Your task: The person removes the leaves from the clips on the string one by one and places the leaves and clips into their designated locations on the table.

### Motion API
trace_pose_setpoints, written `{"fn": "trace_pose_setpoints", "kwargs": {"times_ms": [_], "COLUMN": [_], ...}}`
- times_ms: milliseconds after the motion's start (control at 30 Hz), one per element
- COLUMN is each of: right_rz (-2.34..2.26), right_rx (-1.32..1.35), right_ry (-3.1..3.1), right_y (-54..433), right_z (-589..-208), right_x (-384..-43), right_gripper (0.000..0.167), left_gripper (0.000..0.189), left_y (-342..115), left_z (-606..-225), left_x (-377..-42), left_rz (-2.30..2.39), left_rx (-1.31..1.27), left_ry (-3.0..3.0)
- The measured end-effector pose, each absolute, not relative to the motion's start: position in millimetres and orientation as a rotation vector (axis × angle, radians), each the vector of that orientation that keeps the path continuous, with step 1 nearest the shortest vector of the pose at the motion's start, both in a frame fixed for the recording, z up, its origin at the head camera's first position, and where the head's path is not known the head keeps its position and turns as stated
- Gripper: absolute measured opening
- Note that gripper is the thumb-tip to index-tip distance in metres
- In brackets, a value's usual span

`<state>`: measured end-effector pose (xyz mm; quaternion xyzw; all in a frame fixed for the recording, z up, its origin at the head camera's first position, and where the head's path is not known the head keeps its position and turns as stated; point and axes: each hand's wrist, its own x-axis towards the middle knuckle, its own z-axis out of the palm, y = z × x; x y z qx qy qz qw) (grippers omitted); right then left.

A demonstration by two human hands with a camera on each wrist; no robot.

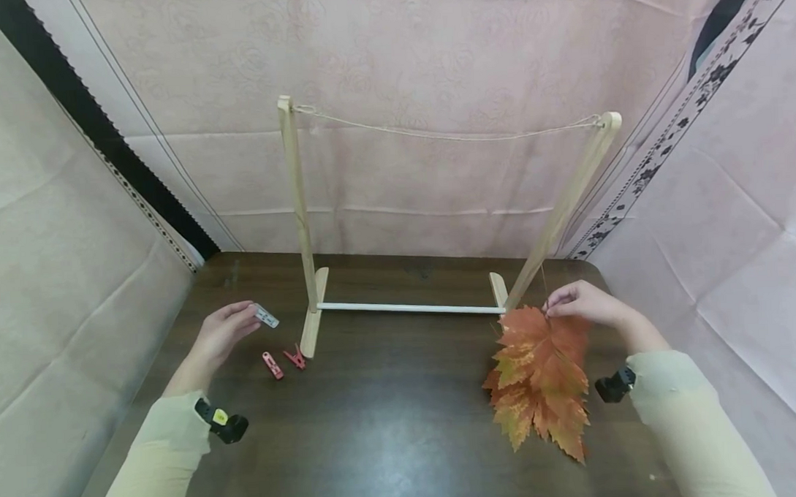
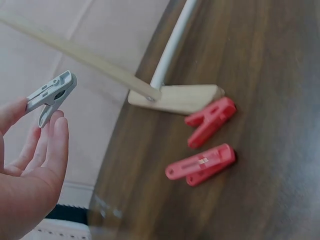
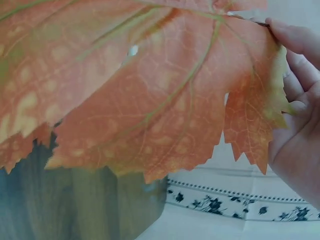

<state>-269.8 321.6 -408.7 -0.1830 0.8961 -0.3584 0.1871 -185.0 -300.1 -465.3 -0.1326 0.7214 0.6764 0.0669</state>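
Observation:
My left hand (image 1: pixel 222 336) pinches a pale grey clothespin (image 2: pixel 54 95) between thumb and fingertips, raised over the left side of the table. Two red clothespins lie on the wood below it: one (image 2: pixel 212 121) by the rack's left foot, the other (image 2: pixel 201 164) a little nearer me. On the right, my right hand (image 1: pixel 587 304) holds orange artificial maple leaves (image 1: pixel 541 382) by their stem at the top, and they hang down over the table. In the right wrist view the thumb (image 3: pixel 295 39) presses the stem, while the leaves cover part of the fingers.
A wooden rack stands at the back of the table (image 1: pixel 377 395), with a left post (image 1: pixel 297 201), a right post (image 1: pixel 561 206) and a white bottom bar (image 1: pixel 409 307). A slack string (image 1: pixel 427 135) runs between the post tops. Pale cloth (image 1: pixel 418 58) encloses the table's back and sides.

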Motion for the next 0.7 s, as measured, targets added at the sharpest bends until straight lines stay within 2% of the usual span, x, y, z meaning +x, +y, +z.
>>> {"fn": "trace_pose_setpoints", "kwargs": {"times_ms": [300, 700], "right_rz": [-0.981, -0.941], "right_rx": [-0.448, -0.434], "right_ry": [2.457, 2.439], "right_y": [342, 355], "right_z": [-435, -459], "right_x": [-265, -260], "right_gripper": [0.022, 0.022], "left_gripper": [0.076, 0.068], "left_y": [-321, -338], "left_z": [-488, -521], "left_x": [-171, -157], "left_rz": [2.006, 1.887], "left_rx": [-0.475, -0.523], "left_ry": [2.139, 2.195]}}
